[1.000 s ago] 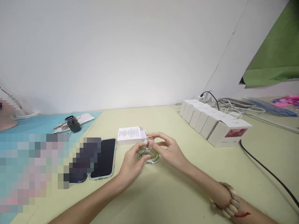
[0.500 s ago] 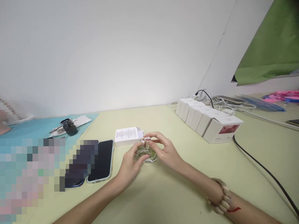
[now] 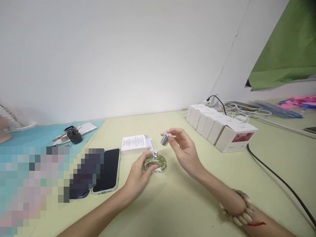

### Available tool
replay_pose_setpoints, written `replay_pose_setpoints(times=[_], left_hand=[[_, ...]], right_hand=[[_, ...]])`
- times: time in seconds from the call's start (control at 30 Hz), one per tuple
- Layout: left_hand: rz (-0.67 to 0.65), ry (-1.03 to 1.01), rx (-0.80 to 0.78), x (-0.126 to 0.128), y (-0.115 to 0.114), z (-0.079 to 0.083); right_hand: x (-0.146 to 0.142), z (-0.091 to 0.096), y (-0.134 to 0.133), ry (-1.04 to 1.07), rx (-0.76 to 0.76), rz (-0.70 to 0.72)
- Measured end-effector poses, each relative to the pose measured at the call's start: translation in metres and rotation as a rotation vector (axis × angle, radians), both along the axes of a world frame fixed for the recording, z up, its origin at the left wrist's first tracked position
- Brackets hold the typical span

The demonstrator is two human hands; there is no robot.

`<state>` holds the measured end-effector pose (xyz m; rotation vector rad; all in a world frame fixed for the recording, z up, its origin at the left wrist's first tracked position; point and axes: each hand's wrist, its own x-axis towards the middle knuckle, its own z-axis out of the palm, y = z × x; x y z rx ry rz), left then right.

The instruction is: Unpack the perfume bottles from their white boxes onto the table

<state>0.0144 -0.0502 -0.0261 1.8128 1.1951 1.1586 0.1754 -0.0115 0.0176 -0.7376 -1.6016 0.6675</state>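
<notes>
A small round glass perfume bottle (image 3: 158, 163) with greenish liquid stands on the pale yellow-green table (image 3: 172, 204), its spray nozzle bare. My left hand (image 3: 138, 174) wraps its fingers round the bottle's left side and holds it down. My right hand (image 3: 184, 149) is lifted a little above and to the right of the bottle and pinches the silver cap (image 3: 165, 139) between thumb and fingertips. Just behind the bottle lies an open white carton (image 3: 135, 144) with printed text.
A black phone (image 3: 106, 169) lies left of my left hand, beside a blurred patch. A row of white boxes (image 3: 218, 128) stands at the right back. A black cable (image 3: 278, 179) runs along the right. A dark jar (image 3: 72, 134) sits on blue sheet at left.
My right hand has pulled the silver cap off the bottle and lifted it up and to the right. My left hand has kept its hold on the bottle.
</notes>
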Motion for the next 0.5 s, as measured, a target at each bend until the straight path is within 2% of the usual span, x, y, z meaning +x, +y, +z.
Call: replay_pose_setpoints(times=[0.1, 0.2, 0.27, 0.33, 0.5], left_hand=[[0.05, 0.065, 0.025, 0.0, -0.002, -0.004], [0.118, 0.141, 0.106, 0.001, -0.004, -0.008], [0.135, 0.16, 0.163, 0.001, -0.005, -0.009], [0.133, 0.173, 0.21, 0.001, -0.007, -0.009], [0.093, 0.237, 0.282, 0.002, -0.012, -0.004]], right_hand=[[0.007, 0.003, 0.008, -0.055, 0.052, -0.142], [0.016, -0.002, 0.018, -0.386, 0.099, -0.264], [0.023, -0.008, 0.025, -0.628, 0.06, -0.311], [0.031, -0.015, 0.032, -0.771, -0.009, -0.36], [0.055, -0.025, 0.053, -0.81, -0.049, -0.501]])
